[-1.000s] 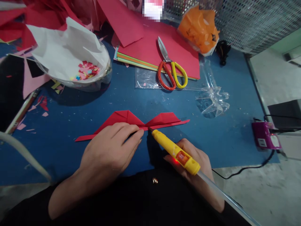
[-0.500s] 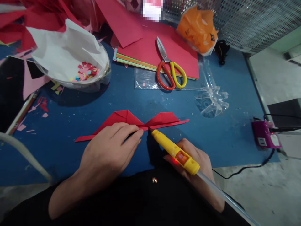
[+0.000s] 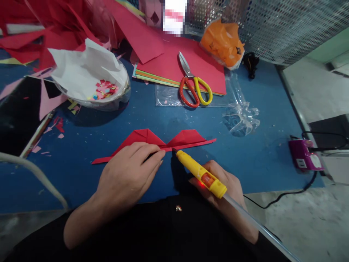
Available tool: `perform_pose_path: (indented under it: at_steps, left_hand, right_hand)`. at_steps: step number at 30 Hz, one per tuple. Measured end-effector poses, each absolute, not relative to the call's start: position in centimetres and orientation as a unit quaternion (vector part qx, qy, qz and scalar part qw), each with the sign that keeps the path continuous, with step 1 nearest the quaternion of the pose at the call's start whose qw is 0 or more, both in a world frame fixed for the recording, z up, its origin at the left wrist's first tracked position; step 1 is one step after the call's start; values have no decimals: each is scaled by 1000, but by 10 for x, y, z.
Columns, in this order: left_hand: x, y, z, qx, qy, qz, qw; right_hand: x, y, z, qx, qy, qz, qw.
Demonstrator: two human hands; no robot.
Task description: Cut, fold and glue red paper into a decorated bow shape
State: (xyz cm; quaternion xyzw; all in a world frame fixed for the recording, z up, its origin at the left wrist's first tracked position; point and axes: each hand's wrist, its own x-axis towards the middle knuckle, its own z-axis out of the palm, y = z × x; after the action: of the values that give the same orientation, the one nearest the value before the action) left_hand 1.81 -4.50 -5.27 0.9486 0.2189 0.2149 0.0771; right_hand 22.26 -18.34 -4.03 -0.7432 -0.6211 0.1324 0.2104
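While my left hand [image 3: 128,174] presses the folded red paper [image 3: 139,136], pinch unclear, my right hand [image 3: 233,187] grasps a yellow hot-glue gun [image 3: 192,165]; folding looks done, gluing unfinished.

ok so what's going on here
A person is working on a folded piece of red paper that lies on a blue table. The left hand rests over its left part. The right hand grips a yellow glue gun, its dark tip at the paper's lower edge, near the dip between two folded peaks. Whether glue is coming out is too small to tell. Farther back, scissors lie partly on a stack of coloured paper.
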Motion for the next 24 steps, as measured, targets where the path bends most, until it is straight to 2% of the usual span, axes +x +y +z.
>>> perform_pose_path:
  at_steps: [9, 17, 24]
  left_hand:
    - [21, -44, -53, 942, 222, 235, 93]
    - [19, -47, -55, 934, 230, 250, 110]
    - [6, -45, -41, 928, 236, 276, 83]
  right_hand:
    - [227, -186, -47, -714, -593, 203, 310]
    - [228, -186, -48, -705, -574, 241, 339]
    - [227, -187, -48, -708, -549, 206, 394]
